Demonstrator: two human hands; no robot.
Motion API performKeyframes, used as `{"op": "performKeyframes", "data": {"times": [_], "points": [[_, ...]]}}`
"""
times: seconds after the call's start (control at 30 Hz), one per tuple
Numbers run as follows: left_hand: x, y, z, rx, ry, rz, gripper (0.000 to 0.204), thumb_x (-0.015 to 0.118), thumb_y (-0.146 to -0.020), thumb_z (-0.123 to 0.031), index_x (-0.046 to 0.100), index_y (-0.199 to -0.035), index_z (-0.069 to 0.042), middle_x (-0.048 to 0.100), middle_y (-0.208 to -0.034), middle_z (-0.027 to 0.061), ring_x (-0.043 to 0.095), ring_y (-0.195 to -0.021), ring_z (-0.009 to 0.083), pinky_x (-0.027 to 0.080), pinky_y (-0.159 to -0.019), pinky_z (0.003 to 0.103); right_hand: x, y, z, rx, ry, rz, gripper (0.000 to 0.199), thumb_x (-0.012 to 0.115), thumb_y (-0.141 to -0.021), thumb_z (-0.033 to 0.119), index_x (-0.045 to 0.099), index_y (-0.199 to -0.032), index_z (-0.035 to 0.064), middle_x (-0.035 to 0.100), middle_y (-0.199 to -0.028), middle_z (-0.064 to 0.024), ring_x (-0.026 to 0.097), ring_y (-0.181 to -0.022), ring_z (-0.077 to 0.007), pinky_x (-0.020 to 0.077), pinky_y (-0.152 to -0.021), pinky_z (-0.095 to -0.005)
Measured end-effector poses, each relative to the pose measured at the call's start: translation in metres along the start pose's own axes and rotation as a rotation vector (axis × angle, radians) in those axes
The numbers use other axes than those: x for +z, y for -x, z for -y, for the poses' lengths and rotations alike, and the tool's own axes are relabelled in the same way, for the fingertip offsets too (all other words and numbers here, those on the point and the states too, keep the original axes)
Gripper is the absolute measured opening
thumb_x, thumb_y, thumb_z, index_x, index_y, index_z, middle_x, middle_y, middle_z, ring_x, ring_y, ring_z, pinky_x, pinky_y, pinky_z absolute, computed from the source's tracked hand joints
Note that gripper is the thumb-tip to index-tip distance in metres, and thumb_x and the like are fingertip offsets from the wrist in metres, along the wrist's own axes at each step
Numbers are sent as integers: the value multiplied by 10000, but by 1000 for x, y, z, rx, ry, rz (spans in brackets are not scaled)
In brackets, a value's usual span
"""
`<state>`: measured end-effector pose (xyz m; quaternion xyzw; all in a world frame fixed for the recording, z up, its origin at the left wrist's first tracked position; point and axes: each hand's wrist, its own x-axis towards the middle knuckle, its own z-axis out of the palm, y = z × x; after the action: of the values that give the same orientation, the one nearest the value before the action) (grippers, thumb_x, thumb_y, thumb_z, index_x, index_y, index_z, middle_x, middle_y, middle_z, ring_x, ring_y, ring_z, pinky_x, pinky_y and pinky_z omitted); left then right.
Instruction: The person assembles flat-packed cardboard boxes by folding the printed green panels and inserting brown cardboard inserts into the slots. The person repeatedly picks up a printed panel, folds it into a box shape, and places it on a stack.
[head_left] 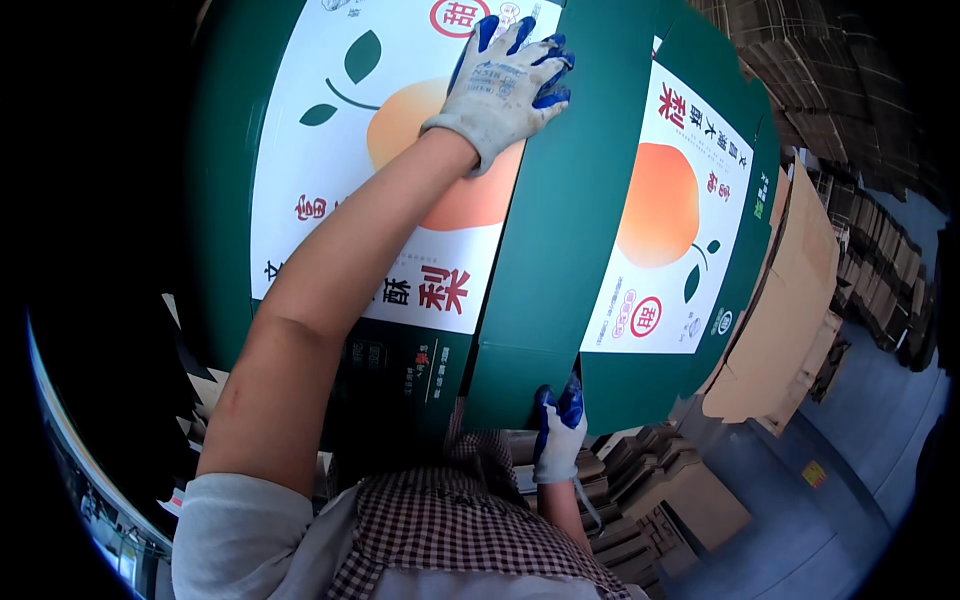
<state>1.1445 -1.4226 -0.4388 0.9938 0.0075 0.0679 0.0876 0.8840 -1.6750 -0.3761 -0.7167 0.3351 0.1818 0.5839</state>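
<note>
A large green printed cardboard box sheet [560, 200] fills the middle of the view, with white panels showing orange pears and green leaves. My left hand [505, 90], in a white glove with blue-coated fingertips, lies with fingers spread on the left panel's upper part. Down at the sheet's near edge is my right hand [560, 430], gloved the same way. Its fingers close on the green cardboard beside a slit between two flaps. The thumb side shows only in part.
Brown cardboard sheets [780, 300] lie beyond the green sheet's right side. Stacks of flat cardboard [660, 490] stand below right, and more piles [820, 80] rise at the upper right. A grey floor [800, 540] with a yellow-red mark [814, 473] shows at right.
</note>
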Motion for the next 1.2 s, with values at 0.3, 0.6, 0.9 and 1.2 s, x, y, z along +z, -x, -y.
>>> {"op": "performKeyframes", "data": {"times": [0.3,0.6,0.9,1.2], "points": [[6,-9,-30,148,333,-188,428,506,-779,-363,524,-1127,-114,431,-1251,107,317,-1214,300,180,-1014,491,1,-10,-15,-22,27,9,471,474,-763,-71,397,-1227,-44,477,-1178,-114,484,-1057,-195,372,-926,-308],[11,-10,-32,153,301,-182,433,499,-786,-363,509,-1148,-126,425,-1262,104,307,-1224,302,169,-1017,495,4,-17,-19,-41,44,-12,465,463,-771,-100,398,-1229,-45,488,-1173,-104,492,-1042,-175,378,-908,-284],[9,-17,-31,141,270,-131,450,488,-789,-381,506,-1163,-131,409,-1284,98,290,-1239,303,153,-1025,493,12,-30,-31,-91,154,-52,455,494,-750,-104,422,-1195,-47,508,-1134,-100,503,-1023,-167,398,-886,-281],[10,7,-11,79,-47,-7,442,429,-849,-355,440,-1240,-150,412,-1304,30,305,-1248,187,118,-1042,469,9,-48,-30,-83,121,-43,471,560,-720,-87,429,-1169,-33,524,-1097,-104,517,-994,-176,413,-871,-288]]}}
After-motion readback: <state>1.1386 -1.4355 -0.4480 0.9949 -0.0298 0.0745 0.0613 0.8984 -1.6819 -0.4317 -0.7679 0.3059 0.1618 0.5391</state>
